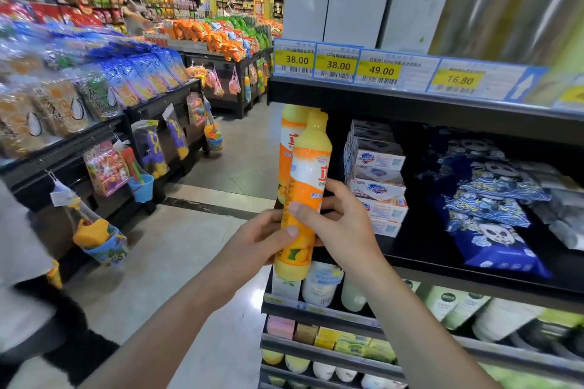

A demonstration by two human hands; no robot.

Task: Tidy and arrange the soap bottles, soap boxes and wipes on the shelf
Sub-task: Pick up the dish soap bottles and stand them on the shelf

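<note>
A tall orange and yellow soap bottle [308, 180] is held upright at the left end of the black shelf [442, 271]. My left hand [256, 240] grips its lower body from the left, and my right hand [341, 221] grips it from the right, thumb across the front. A second bottle of the same kind [288, 142] stands just behind it on the shelf. White soap boxes [377, 180] are stacked to the right. Blue panda-print wipes packs [493, 208] lie in a loose pile further right.
The upper shelf edge carries yellow price tags [338, 65]. Lower shelves hold white bottles [320, 286] and small coloured boxes [328, 339]. On the left, across the aisle floor, stand snack displays with hanging toys [104, 167]. A person in grey and black [25, 262] is at the far left.
</note>
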